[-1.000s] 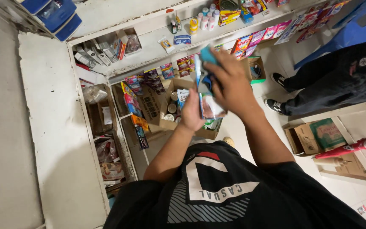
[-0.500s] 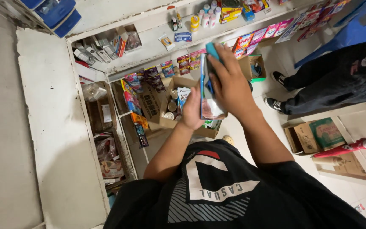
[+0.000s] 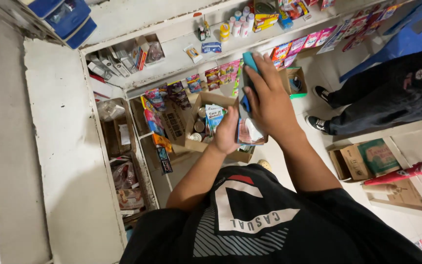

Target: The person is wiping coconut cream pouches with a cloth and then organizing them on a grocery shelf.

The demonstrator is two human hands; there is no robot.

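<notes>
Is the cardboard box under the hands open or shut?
Open: the box has its flaps up, and cans and a carton show inside, beside the left hand.

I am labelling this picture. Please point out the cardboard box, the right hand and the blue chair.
cardboard box (image 3: 191,142), head view, its left wall.
right hand (image 3: 269,102), head view, back of the hand.
blue chair (image 3: 406,34), head view, its seat.

Even, bright indoor light, soft shadows inside the lower shelf compartments, slight wide-angle bending at edges, hands mildly motion-blurred.
</notes>
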